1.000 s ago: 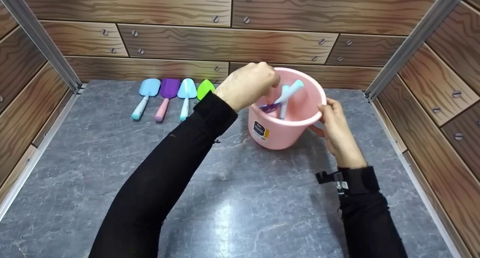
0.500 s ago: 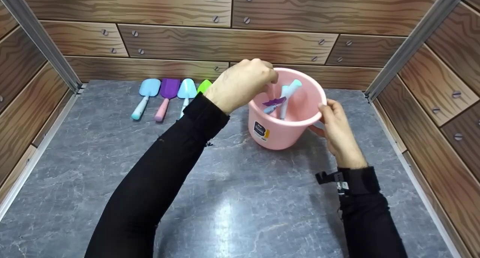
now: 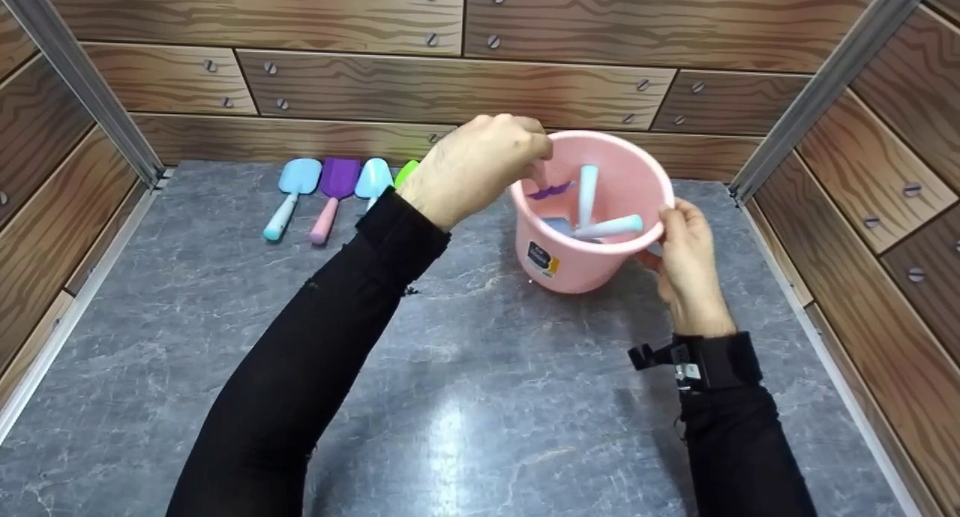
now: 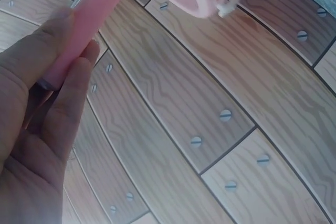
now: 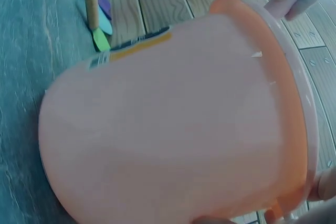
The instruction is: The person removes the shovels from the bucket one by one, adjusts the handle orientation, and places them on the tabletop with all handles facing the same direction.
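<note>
In the head view, my left hand (image 3: 484, 164) is over the left rim of a pink bucket (image 3: 562, 266). It pinches the pink handle (image 4: 97, 17) of a toy shovel, clear in the left wrist view. The shovel's purple blade (image 3: 551, 190) dips inside the bucket. Two pale blue handles lie in there too, one upright (image 3: 588, 194) and one leaning right (image 3: 611, 226). Their blades are partly hidden. On the bucket's right side, my right hand (image 3: 688, 254) grips the rim, thumb on the edge and fingers below it.
Left of the bucket, a row of toy shovels lies by the back wall: a blue one (image 3: 300, 175), a purple one with a pink handle (image 3: 340, 178), a light blue one (image 3: 374, 178) and a green one (image 3: 406, 172) partly behind my left arm. Wood-patterned panels (image 3: 450, 85) enclose the grey floor.
My right hand has shifted the bucket slightly right. The two pale blue handles inside have fallen apart from each other. My left hand has drawn a little left with the shovel.
</note>
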Tool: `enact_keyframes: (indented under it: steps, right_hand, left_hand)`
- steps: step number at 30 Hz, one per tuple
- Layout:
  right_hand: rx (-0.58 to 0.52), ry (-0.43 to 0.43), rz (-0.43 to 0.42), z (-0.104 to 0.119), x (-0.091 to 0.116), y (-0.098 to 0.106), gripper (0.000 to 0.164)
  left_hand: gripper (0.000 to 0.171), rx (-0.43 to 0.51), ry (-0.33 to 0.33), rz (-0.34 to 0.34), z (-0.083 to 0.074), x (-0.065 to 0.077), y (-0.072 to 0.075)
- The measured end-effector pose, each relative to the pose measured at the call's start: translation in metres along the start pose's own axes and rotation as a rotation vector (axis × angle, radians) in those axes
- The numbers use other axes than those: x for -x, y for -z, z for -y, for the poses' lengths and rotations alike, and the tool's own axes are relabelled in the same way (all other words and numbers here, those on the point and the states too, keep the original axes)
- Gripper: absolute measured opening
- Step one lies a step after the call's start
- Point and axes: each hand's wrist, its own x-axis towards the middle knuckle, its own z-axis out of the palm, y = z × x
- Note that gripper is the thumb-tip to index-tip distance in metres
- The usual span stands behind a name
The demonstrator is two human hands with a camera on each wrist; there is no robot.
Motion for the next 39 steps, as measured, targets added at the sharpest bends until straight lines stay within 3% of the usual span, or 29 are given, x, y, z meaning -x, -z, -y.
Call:
enact_keyframes:
  steps: [4,11,15,19,31,39]
  right_hand:
    - [-0.013,0.018,-0.045,0.000,-0.004,0.005,0.029]
    - [-0.043,-0.003,-0.054,-0.001,-0.010,0.014,0.024]
    - [-0.028,-0.006,-0.056,-0.001,-0.012,0.016,0.034]
    - [-0.002,-0.002,-0.038,0.000,-0.013,0.017,0.052]
    - [0.082,-0.040,0.106,0.006,-0.015,0.026,0.073]
    - [0.126,-0.033,0.220,0.009,-0.014,0.031,0.102]
  left_hand:
    - [0.024,-0.020,0.001,-0.052,0.000,0.002,0.005]
    - [0.029,-0.066,-0.003,-0.174,0.004,0.014,0.015]
    - [0.028,-0.035,-0.031,-0.264,0.014,0.023,0.019]
    - [0.027,-0.023,-0.032,-0.307,0.023,0.032,0.020]
    - [0.026,-0.073,-0.014,-0.329,0.040,0.054,0.008]
    - [0.022,-0.053,0.002,-0.308,0.046,0.067,0.001]
